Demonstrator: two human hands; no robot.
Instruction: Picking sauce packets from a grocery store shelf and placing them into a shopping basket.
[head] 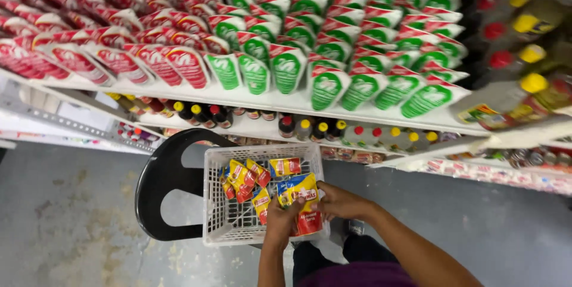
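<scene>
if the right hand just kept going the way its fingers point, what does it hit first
The right hand points left, its fingers already on the yellow and red sachet held with the left hand. Past that, it would likely reach the loose sachets in the white basket, though depth is hard to judge.

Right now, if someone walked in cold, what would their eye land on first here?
First, the shelf across the top, packed with tilted pouches: red pouches on the left, green pouches on the right. Next, the white basket on a black chair at centre, where the left hand and right hand grip a yellow and red sachet among others like it.
</scene>
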